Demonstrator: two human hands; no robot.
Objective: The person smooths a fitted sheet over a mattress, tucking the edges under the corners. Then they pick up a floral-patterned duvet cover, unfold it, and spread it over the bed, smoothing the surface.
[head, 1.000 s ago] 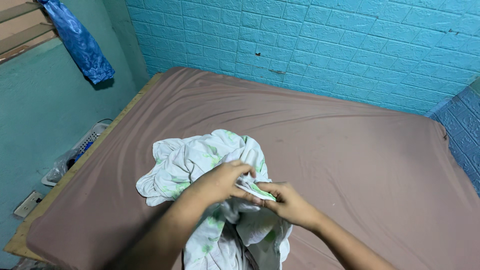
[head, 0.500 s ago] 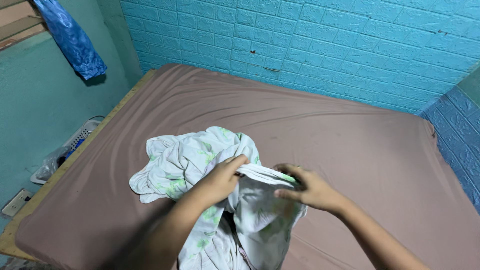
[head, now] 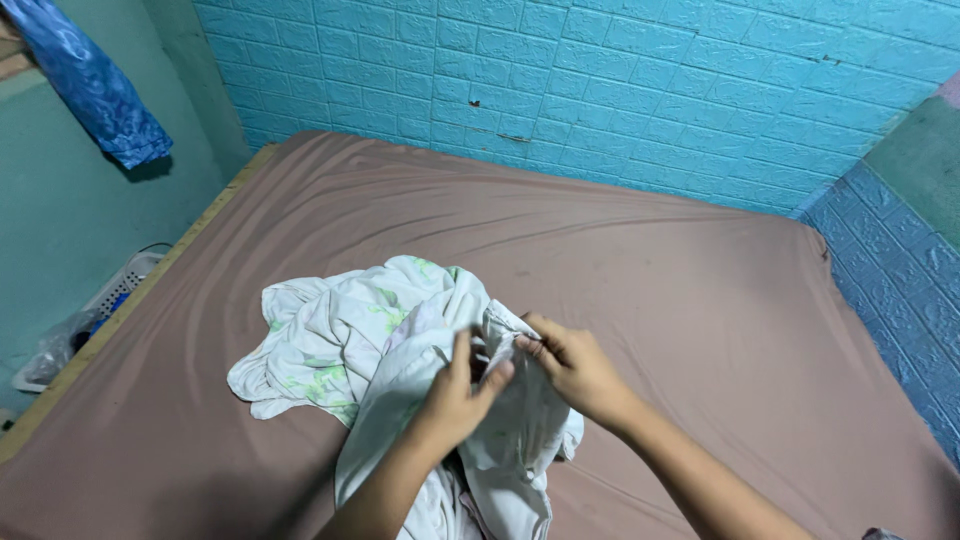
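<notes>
Your hands are both clamped on the same thing: the crumpled white cotton sheet with a pale green leaf print (head: 340, 350), which lies in a heap on the near-left part of the bed with the taut brown fitted cover (head: 680, 290). Your left hand (head: 462, 392) pinches a fold of the sheet from below, thumb up; your right hand (head: 570, 362) grips the cloth just beside it, so the two hands are close together, nearly touching, with a short span of hem between them.

As I read it, you are hunting along an edge or opening of the sheet, so the step in hand is finding a seam or corner rather than spreading anything yet. The rest of the sheet trails towards you off the near edge of the bed and bunches out to the left of your hands.

The next move calls for a firm pinch with one hand while the other slides along the hem away from it, keeping the edge from twisting.

Left of the bed, against the teal wall, sits a white plastic basket (head: 110, 295); above it hangs a shiny blue cloth (head: 95, 85).
</notes>
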